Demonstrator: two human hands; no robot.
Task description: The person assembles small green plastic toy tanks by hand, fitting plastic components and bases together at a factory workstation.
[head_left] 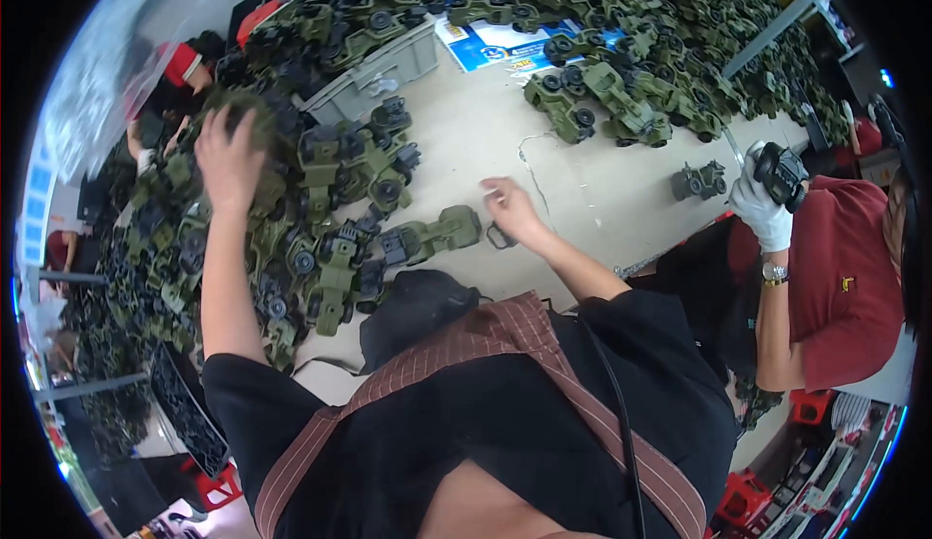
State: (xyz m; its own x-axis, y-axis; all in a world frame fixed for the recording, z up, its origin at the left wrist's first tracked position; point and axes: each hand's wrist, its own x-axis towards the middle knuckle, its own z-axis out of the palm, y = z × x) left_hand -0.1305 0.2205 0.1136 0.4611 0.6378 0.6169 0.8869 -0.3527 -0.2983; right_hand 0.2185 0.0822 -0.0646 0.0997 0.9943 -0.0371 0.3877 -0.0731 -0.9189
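The fingers of the left hand (230, 165) are spread and bent over the heap of green toy cars (330, 272) on the left, with a blurred green toy (254, 123) right at them; whether they have hold of it cannot be told. The fingers of the right hand (516, 214) are loosely curled and partly open, with nothing seen in them, near the middle of the table (466, 121). Just left of that hand a single green toy car (432, 237) lies on the table, reaching toward the heap, and a small dark loop (500, 237) shows just on its near side. Beyond the heap stands a grey bin (413, 56), and to its right lies a blue and white printed sheet (495, 51). More green toy cars (607, 102) crowd the far right, while one small toy (699, 181) sits apart, nearer the right edge. There, a co-worker's white-gloved hand (762, 204) holds a dark toy part (780, 176).
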